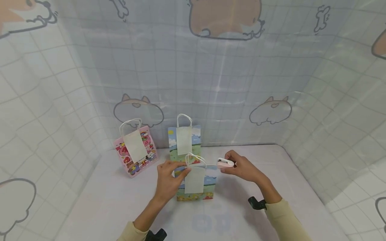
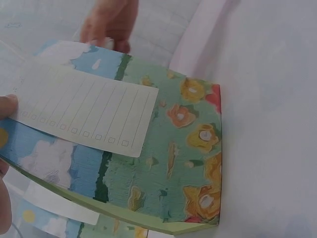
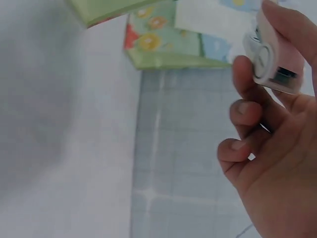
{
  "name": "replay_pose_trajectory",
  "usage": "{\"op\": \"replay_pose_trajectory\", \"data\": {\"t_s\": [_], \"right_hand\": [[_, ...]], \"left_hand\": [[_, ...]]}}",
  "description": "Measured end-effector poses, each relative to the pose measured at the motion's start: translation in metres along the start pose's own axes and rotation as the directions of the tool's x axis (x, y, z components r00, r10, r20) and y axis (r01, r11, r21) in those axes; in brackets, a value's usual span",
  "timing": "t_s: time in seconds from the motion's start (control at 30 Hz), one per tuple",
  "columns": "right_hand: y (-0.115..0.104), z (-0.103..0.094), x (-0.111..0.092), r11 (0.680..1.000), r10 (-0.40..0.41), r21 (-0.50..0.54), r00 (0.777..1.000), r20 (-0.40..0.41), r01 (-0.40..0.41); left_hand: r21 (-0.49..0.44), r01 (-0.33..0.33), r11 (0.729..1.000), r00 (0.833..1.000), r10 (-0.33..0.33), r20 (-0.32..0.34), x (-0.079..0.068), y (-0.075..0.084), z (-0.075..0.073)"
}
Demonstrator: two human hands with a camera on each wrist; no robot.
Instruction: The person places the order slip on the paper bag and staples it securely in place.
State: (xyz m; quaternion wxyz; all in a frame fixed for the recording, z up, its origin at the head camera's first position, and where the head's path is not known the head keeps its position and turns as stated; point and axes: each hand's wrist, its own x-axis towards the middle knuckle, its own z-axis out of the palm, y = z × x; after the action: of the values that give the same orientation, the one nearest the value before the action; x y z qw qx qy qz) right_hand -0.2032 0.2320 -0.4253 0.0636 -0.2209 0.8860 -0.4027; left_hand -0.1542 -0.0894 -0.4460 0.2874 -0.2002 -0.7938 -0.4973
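My left hand (image 1: 169,177) pinches the upper left edge of a gift bag (image 1: 209,187) with a painted sky and flowers. Against the bag's front lies a white checklist sheet (image 1: 194,180), ruled with lines and small boxes in the left wrist view. White cord handles (image 1: 196,156) stand up above the bag's top edge. Just right of that edge, my right hand (image 1: 241,166) holds a small pink and white stapler (image 1: 224,163) between thumb and fingers. The stapler (image 3: 280,54) shows close up in the right wrist view, partly cut off by the thumb.
Behind stands a matching landscape bag (image 1: 196,135) with a white sheet on its front. To its left, a pink cartoon bag (image 1: 150,147) leans tilted against the back wall, also bearing a sheet. Patterned curtain walls (image 1: 223,73) enclose the white table (image 1: 120,211).
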Motion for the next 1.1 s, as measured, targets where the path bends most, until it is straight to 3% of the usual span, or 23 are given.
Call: {"op": "replay_pose_trajectory", "data": {"t_s": [0.2, 0.33, 0.7, 0.93, 1.1], "right_hand": [[-0.019, 0.001, 0.014, 0.998, -0.067, 0.011, 0.988, -0.138, 0.069], [-0.032, 0.003, 0.019, 0.993, -0.1, 0.036, 0.979, -0.178, 0.108], [-0.057, 0.007, 0.028, 0.972, -0.176, 0.124, 0.969, -0.174, 0.199], [-0.072, 0.014, 0.028, 0.946, -0.301, 0.073, 0.942, -0.148, 0.314], [-0.079, 0.016, 0.025, 0.944, -0.318, 0.049, 0.941, -0.115, 0.325]], "left_hand": [[0.002, 0.013, 1.0, 1.0, -0.013, -0.002, 0.0, 0.001, 0.001], [-0.004, 0.017, 1.0, 1.0, -0.017, 0.003, 0.0, 0.002, 0.002], [0.004, 0.031, 1.0, 0.999, -0.031, -0.007, 0.002, 0.003, 0.004], [0.024, 0.023, 0.999, 1.0, -0.023, -0.012, 0.002, 0.005, 0.009], [0.045, 0.022, 0.999, 1.0, -0.022, -0.014, 0.003, 0.006, 0.012]]}}
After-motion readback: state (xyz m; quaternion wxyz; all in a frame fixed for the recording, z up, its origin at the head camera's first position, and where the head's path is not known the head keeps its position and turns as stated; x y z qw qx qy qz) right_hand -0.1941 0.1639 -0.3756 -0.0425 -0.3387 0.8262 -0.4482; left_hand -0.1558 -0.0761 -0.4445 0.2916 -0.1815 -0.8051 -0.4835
